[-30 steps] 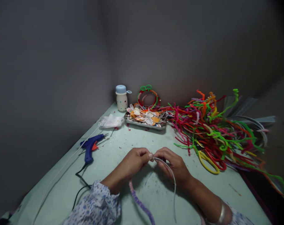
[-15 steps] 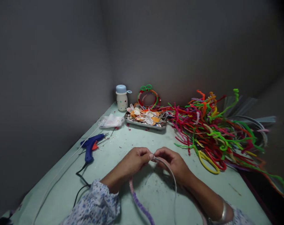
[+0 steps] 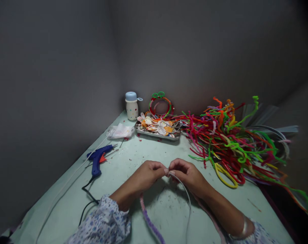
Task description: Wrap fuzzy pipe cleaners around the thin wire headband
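Over the middle of the table my left hand [image 3: 149, 174] and my right hand [image 3: 189, 177] meet, thumbs and fingertips pinched together. Between them is the end of a thin white band [image 3: 186, 193], which curves down toward me. A fuzzy pink and purple pipe cleaner [image 3: 150, 222] hangs below my left hand. Along the inside of my right forearm runs a pale pink pipe cleaner [image 3: 210, 217]. Where the strands join at the fingertips is mostly hidden.
A blue glue gun [image 3: 96, 162] with a dark cord lies left. Behind are a plastic bag [image 3: 120, 131], a bottle [image 3: 132, 107], a metal tray [image 3: 156, 136] of flower pieces and a decorated ring [image 3: 151, 104]. Colourful pipe cleaners [image 3: 227, 142] and yellow-handled scissors [image 3: 224, 176] lie right.
My fingertips have shifted slightly at the band's end, and my right fingers have closed in nearer my left. The hanging band has swung a little left.
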Tool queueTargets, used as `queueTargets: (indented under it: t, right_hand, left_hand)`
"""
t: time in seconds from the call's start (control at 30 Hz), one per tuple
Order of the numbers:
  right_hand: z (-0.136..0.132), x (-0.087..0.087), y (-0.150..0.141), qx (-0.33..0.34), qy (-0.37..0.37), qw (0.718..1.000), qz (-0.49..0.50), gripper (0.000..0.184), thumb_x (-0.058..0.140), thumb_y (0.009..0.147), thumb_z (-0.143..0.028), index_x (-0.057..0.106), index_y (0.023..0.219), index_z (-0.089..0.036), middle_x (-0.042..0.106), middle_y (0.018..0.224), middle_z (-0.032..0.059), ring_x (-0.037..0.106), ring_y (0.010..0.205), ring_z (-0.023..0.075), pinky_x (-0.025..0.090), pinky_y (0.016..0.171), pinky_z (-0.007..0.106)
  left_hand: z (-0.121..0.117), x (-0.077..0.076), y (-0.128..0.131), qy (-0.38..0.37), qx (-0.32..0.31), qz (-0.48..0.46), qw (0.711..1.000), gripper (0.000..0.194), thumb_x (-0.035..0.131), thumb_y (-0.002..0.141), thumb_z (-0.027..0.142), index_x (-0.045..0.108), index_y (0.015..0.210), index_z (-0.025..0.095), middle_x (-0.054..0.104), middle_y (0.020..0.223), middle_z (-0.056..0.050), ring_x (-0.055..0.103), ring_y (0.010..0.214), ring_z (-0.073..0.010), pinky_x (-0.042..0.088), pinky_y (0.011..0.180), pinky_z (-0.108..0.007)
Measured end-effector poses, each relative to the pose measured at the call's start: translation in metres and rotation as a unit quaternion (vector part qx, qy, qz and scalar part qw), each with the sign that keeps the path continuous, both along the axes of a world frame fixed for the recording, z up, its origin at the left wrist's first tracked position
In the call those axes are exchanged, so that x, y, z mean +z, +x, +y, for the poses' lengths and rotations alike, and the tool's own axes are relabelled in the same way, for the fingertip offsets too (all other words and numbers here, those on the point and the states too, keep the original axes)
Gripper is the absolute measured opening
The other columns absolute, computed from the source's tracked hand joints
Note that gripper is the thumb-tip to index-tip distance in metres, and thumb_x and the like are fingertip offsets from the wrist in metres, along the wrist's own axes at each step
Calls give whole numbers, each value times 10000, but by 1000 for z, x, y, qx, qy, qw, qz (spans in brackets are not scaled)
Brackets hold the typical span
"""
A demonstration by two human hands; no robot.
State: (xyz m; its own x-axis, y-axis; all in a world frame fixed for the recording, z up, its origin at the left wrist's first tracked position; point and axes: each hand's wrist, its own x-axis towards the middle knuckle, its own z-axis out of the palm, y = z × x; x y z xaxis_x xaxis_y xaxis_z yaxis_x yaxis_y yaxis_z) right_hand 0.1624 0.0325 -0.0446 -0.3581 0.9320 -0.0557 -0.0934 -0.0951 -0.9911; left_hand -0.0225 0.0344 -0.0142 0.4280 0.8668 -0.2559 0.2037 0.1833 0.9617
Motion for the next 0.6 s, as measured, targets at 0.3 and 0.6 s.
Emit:
queueTargets:
  t: [0.3,0.6]
  right_hand:
    - [9,-5,10,8,-149,976,161,214,600,826,-347,643,917,-158,670,738,54,616,568,126,450,495,210]
    - [13,-8,11,-12,-206,957,203,201,700,768,-283,675,907,-141,669,729,37,617,548,88,442,432,143]
  left_hand:
    - [2,10,-2,-44,75,-145,986,227,578,797,352,609,766,129,268,494,91,150,423,-47,85,402,-222]
    - [9,0,-4,-58,178,-291,938,228,587,824,358,568,810,131,282,566,86,219,399,-9,123,374,-164]
